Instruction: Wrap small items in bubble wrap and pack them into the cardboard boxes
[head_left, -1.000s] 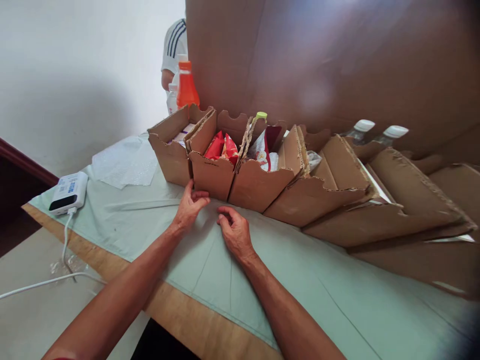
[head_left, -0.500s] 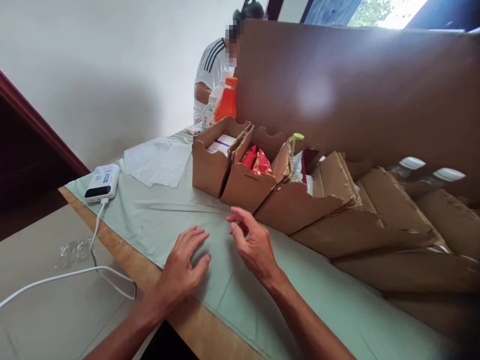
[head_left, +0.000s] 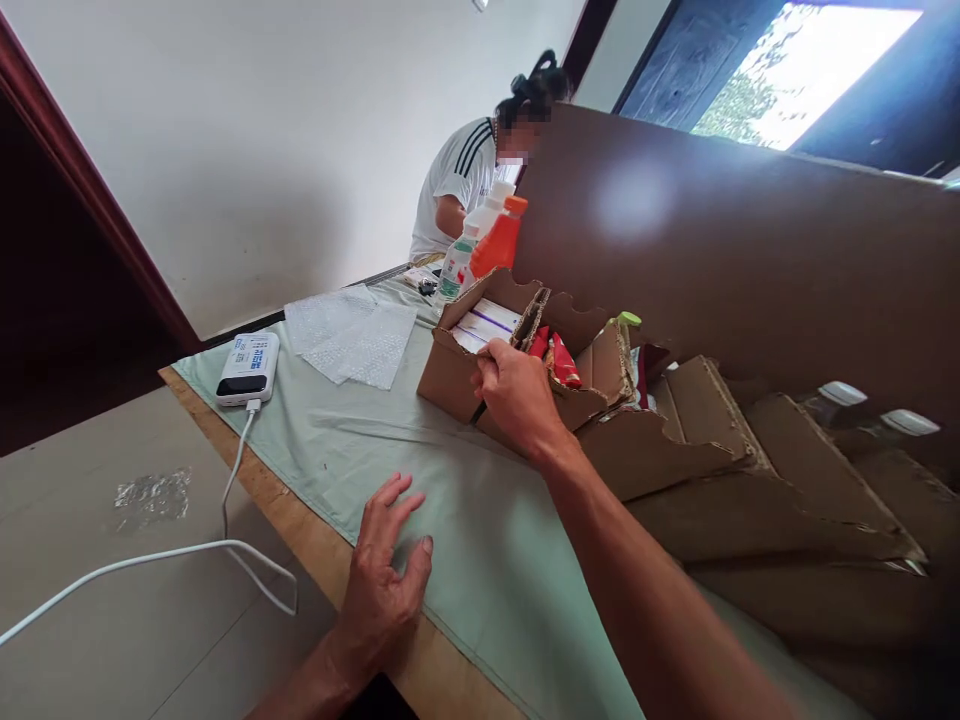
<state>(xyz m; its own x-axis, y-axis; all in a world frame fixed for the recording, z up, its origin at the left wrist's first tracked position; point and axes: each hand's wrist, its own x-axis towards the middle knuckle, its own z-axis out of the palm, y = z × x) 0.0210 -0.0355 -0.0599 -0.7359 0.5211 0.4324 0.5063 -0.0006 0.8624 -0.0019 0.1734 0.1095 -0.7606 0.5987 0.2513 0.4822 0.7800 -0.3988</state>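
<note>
My right hand [head_left: 519,395] reaches to the front edges of the two leftmost cardboard bins, its fingers bent and drawn together. Whether it grips anything there is hidden by the hand itself. In the leftmost cardboard bin [head_left: 445,374] lie white boxes [head_left: 486,326] with a purple stripe. Shiny red packets [head_left: 561,362] show in the neighbouring bin, partly behind my right hand. My left hand [head_left: 390,565] hovers low over the green cloth [head_left: 480,570] near the table's front edge, fingers apart, holding nothing.
Clear bubble-wrap sheets [head_left: 352,340] and a white power bank [head_left: 247,368] with a cable lie to the left. More cardboard bins [head_left: 675,450] run to the right before a tall cardboard panel [head_left: 720,260]. Behind stand an orange bottle [head_left: 499,240] and a seated person [head_left: 461,175].
My right hand has gone forward from above the cloth to the leftmost bins. My left hand stays low near the table edge, still open. The whole view has shifted.
</note>
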